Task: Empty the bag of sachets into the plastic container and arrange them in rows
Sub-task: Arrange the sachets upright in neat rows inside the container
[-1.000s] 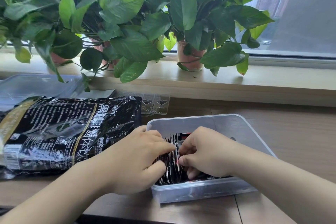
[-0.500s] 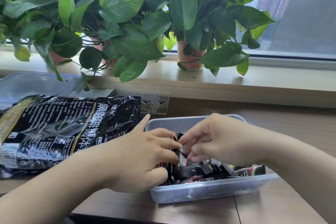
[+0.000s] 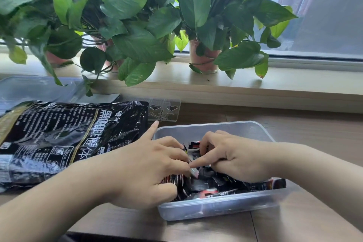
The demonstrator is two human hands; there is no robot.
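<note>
Right hand point(image 3: 231, 159) dropped back into loose sachets point(image 3: 216, 184) mid-frame (fingers point(image 3: 204, 163) curled, hold unclear), left hand point(image 3: 145, 171) still clamps upright row at left end of plastic container point(image 3: 216, 209): arranging ongoing.

head cam | 1 view | faces forward-down toward window point(image 3: 324, 25) | close over plastic container point(image 3: 216, 208)

The wooden table point(image 3: 314, 124) carries a clear container point(image 3: 216, 209) under both hands. A black bag point(image 3: 59, 139) lies flat just left of the left hand point(image 3: 141, 175). Beyond that hand's forefinger lies a clear strip point(image 3: 164, 111) with heart cut-outs, and farther left a clear lid point(image 3: 29, 90).
</note>
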